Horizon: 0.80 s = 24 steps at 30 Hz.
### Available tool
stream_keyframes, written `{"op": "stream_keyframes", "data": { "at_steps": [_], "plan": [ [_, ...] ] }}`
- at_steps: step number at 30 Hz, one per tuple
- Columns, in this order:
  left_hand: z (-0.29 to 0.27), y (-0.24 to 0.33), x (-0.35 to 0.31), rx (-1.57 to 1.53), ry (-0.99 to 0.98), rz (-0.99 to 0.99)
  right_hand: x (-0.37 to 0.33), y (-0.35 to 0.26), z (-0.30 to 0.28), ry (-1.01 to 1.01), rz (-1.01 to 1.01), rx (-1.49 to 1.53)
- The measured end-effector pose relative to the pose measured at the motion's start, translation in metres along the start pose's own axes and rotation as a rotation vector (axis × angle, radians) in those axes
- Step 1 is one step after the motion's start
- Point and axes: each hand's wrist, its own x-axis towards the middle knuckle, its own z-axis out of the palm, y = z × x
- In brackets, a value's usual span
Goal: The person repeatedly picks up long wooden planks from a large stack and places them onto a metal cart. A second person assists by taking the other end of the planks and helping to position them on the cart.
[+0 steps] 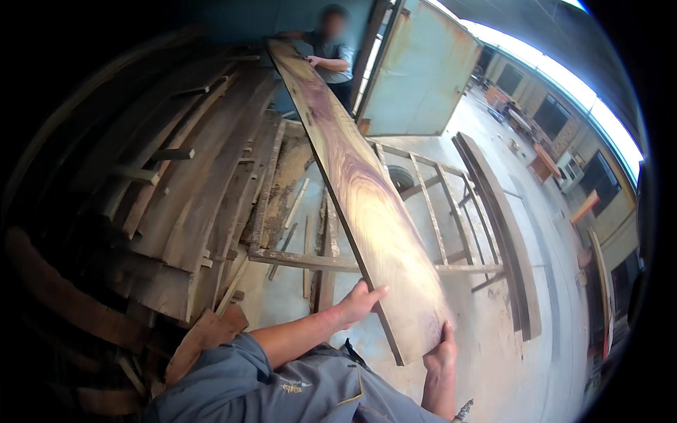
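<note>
A long, wide wooden plank (pixel 367 190) with pale and purplish-brown grain stretches from my hands to a co-worker at the far end. My left hand (pixel 360 304) grips its left edge close to the near end, thumb on top and fingers underneath. On the right edge, near the corner, my right hand (pixel 442 350) holds the board with the thumb up along its side. The co-worker (pixel 331 53) has a hand on the plank's far right edge. The board hangs above a metal frame (pixel 307 259).
Stacked boards with spacer sticks (pixel 204 176) fill the left side. Right of the frame, dark planks (pixel 497 233) lean lengthwise. A pale blue metal door (pixel 423 70) stands open behind. A wheel (pixel 402 178) shows below the frame. Loose sticks (pixel 296 204) lie left of the plank.
</note>
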Motion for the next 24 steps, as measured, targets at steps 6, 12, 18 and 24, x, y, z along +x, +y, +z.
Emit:
{"op": "stream_keyframes", "data": {
  "at_steps": [6, 12, 18, 24],
  "plan": [
    [0.029, -0.057, 0.037, 0.028, -0.228, -0.287, 0.026, -0.028, -0.096, 0.263, -0.170, -0.151],
    [0.053, -0.150, 0.107, 0.224, -0.393, -0.539, 0.054, -0.054, -0.196, 0.361, -0.385, -0.308],
    [0.007, -0.252, 0.152, 0.401, -0.079, -0.710, 0.108, -0.059, -0.316, 0.525, -0.485, -0.396],
    [-0.063, -0.251, 0.123, 0.447, 0.416, -0.783, 0.153, -0.100, -0.445, 0.664, -0.368, -0.353]
  ]
}}
